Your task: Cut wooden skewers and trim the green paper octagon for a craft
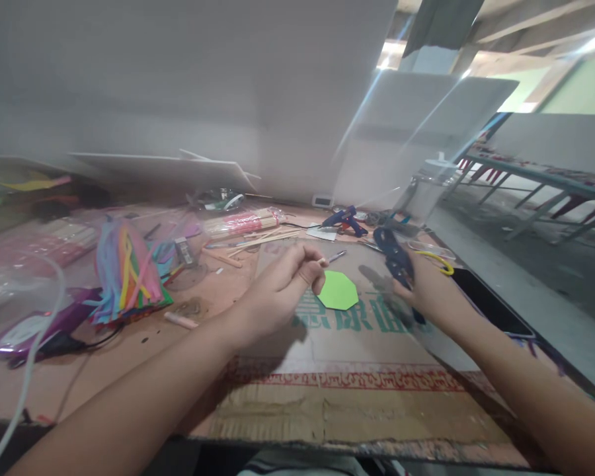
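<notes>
A clear wrapper [279,215] on the far side holds pale sticks [245,223], pink around the middle; a larger clear bag [10,271] lies at the left, and a see-through jar [424,195] with a white top stands far right, its contents too blurred to tell. The table [99,390] ends near the person and along the right, where a phone [490,301] lies by the edge. Cardboard [357,413] stretches from the hands almost to the near edge. The green octagon [338,291] lies on it between the hands, just beside the left fingertips. The left hand [287,281] pinches a small pale bit [322,262], thumb against finger; the right hand [424,281] is closed around a dark blue tool [393,254].
</notes>
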Action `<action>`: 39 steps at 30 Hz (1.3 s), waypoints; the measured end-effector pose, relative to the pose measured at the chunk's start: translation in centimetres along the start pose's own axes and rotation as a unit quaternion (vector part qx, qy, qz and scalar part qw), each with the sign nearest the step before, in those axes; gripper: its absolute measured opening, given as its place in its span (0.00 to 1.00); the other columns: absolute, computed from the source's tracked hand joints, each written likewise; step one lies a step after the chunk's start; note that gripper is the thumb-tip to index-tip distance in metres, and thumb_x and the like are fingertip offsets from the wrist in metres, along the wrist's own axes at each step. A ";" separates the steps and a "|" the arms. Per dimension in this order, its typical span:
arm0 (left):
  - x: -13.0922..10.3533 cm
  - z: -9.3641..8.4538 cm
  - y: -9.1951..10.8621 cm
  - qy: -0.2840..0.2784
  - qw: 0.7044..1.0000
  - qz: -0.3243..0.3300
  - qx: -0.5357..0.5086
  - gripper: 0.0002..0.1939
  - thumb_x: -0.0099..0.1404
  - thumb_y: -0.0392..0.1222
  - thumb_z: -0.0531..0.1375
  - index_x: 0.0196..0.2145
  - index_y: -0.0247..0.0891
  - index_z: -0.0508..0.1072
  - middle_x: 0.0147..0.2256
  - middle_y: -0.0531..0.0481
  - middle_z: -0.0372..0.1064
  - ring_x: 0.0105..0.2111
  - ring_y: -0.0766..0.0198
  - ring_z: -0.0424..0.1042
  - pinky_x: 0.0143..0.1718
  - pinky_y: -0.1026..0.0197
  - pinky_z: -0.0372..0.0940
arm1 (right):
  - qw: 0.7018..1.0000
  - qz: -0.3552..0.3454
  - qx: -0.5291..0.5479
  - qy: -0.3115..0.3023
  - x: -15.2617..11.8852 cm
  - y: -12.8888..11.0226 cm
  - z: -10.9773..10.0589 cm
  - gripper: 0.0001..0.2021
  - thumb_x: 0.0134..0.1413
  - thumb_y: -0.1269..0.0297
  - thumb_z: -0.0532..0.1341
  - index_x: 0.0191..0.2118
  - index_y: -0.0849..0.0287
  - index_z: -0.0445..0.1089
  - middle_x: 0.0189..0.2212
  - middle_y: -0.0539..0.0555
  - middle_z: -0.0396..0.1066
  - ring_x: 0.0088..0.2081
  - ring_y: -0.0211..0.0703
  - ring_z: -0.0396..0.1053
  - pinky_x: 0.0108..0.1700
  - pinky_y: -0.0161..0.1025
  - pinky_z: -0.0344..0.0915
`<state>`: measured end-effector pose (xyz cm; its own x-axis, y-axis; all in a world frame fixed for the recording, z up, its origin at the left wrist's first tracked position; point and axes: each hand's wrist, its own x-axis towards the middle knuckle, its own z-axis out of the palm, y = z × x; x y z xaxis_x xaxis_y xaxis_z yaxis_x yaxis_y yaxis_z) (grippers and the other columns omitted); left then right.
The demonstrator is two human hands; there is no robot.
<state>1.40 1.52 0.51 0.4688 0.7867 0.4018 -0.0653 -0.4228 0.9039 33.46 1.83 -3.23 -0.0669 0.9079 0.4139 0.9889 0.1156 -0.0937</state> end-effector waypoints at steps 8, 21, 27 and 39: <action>0.1 0.4 -1.3 0.027 1.000 0.005 -0.006 0.06 0.72 0.44 0.58 0.40 0.39 0.68 0.34 0.52 0.67 0.35 0.65 0.67 0.38 0.61 0.63 | 0.976 -0.119 0.156 0.094 -1.7 -7.6 -5.8 0.36 0.55 0.60 0.58 0.68 0.59 0.50 0.58 0.67 0.66 0.56 0.63 0.69 0.54 0.57 0.68; -0.6 1.3 -0.9 0.017 0.999 -0.012 0.049 0.07 0.71 0.43 0.60 0.40 0.38 0.76 0.40 0.49 0.77 0.41 0.63 0.75 0.44 0.62 0.69 | 0.962 -0.206 0.144 0.102 -3.0 -8.9 -2.7 0.25 0.51 0.68 0.61 0.57 0.56 0.62 0.47 0.62 0.70 0.48 0.58 0.69 0.48 0.52 0.68; -0.9 1.4 -1.3 -0.014 0.998 -0.010 0.068 0.07 0.72 0.42 0.58 0.40 0.39 0.75 0.40 0.50 0.78 0.41 0.63 0.75 0.45 0.62 0.68 | 0.962 -0.216 0.148 0.075 -3.3 -9.3 -2.1 0.24 0.51 0.69 0.61 0.56 0.57 0.62 0.43 0.60 0.71 0.43 0.55 0.69 0.44 0.49 0.67; -1.4 1.6 -1.0 -0.049 0.994 0.003 0.100 0.08 0.70 0.35 0.56 0.40 0.38 0.76 0.41 0.47 0.77 0.43 0.59 0.75 0.48 0.57 0.68 | 0.957 -0.230 0.154 0.083 -3.6 -9.8 -2.5 0.19 0.54 0.66 0.61 0.52 0.58 0.64 0.37 0.58 0.72 0.36 0.50 0.69 0.37 0.43 0.64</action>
<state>2.21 0.15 -1.14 0.5531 0.7406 0.3816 0.1042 -0.5159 0.8503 24.35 -3.55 -1.52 -0.4378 0.6591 0.6115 0.7725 0.6237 -0.1193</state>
